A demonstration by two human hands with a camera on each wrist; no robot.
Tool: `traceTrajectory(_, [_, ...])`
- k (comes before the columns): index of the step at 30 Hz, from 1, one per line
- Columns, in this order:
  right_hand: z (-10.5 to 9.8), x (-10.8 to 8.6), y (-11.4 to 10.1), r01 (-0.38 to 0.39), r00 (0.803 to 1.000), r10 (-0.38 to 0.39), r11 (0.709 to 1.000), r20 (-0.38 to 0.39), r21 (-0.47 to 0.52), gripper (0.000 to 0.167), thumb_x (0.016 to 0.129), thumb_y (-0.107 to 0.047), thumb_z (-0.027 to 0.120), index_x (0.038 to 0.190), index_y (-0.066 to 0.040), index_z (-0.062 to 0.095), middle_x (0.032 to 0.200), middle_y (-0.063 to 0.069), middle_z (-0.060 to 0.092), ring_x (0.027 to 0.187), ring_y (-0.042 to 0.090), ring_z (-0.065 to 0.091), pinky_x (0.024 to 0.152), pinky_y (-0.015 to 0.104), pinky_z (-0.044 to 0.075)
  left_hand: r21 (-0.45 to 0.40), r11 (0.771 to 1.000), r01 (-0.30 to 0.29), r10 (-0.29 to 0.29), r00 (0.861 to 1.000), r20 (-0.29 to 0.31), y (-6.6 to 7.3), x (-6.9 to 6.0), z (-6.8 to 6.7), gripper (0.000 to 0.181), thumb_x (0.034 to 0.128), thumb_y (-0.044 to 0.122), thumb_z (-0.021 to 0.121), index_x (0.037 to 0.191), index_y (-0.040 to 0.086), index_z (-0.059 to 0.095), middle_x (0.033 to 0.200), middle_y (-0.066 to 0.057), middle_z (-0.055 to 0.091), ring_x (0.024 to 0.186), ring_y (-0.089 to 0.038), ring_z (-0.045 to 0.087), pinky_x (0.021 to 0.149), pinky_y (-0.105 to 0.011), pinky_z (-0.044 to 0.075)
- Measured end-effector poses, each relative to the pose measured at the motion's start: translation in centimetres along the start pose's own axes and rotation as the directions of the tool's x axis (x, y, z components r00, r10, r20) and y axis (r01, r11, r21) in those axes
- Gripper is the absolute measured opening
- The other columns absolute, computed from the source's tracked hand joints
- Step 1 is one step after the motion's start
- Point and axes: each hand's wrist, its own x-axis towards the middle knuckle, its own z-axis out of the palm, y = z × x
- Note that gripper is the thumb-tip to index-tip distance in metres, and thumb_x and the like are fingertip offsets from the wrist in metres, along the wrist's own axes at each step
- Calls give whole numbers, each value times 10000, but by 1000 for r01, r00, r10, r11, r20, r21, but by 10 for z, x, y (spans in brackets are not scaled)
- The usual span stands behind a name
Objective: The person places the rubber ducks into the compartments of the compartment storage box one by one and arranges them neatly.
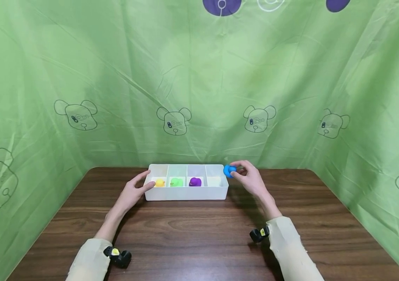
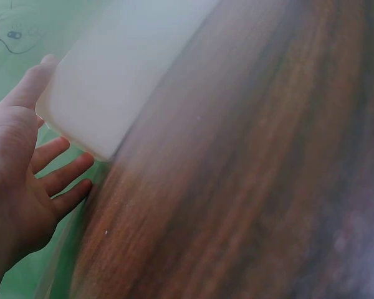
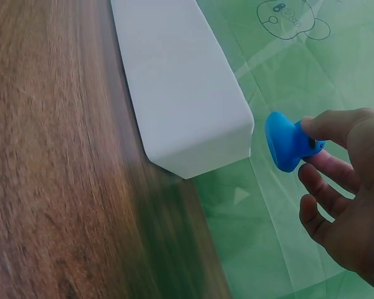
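A white divided box stands on the table, with compartments side by side. From left to right, it holds a yellow rubber duck, a green duck and a purple duck; the rightmost compartment holds no duck. At the box's left end, my left hand rests with fingers spread and fairly straight, the thumb over the rim. My right hand pinches a blue rubber duck between thumb and fingers. It is held beside the box's upper right corner, apart from the wall in the right wrist view.
The dark wooden table extends in front of the box and to both sides. Green cloth with bear drawings hangs behind and at the sides. A black wrist camera is strapped on each sleeve.
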Motion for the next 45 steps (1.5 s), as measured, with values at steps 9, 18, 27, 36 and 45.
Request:
traceTrajectory(9, [6,1,-5,-9,1000,9,1000,20,17,298,922,-195,722,1216,-170,677,1173,65,624,946,231,624,792,351,525,-10,1000,0,0,1000,7,-2,2,0,716,897,535,680,1514,277,425,1587,-69,367,1188,-278,516,823,-316,440])
traceTrajectory(18, [11,8,-10,-6,1000,5,1000,27,18,296,912,-191,734,1201,-149,688,1150,61,626,932,234,618,787,356,520,-3,1000,3,-3,1000,7,-3,7,-1,723,888,551,682,1510,284,430,1585,-65,371,1161,-262,470,799,-308,430])
traceTrajectory(27, [19,14,-13,17,999,-17,1000,52,-8,287,896,-168,744,1179,-153,699,1134,93,637,917,245,615,761,317,493,-8,1000,10,-10,1000,12,-4,8,0,712,894,542,681,1509,286,430,1584,-68,368,1144,-270,508,795,-308,442])
traceTrajectory(36, [27,19,-18,48,993,-40,997,112,-63,271,900,-150,735,1167,-113,703,1112,96,651,901,218,604,777,339,495,-21,1000,14,-13,1000,26,-2,9,-2,712,895,535,683,1512,290,424,1586,-65,362,1154,-272,492,785,-298,438])
traceTrajectory(45, [35,29,-20,108,980,-88,988,181,-107,267,897,-130,728,1159,-86,707,1043,75,640,842,196,540,751,311,442,-12,1000,14,-13,999,29,-1,10,-4,713,892,549,679,1510,297,426,1597,-48,357,1304,-271,427,887,-351,410])
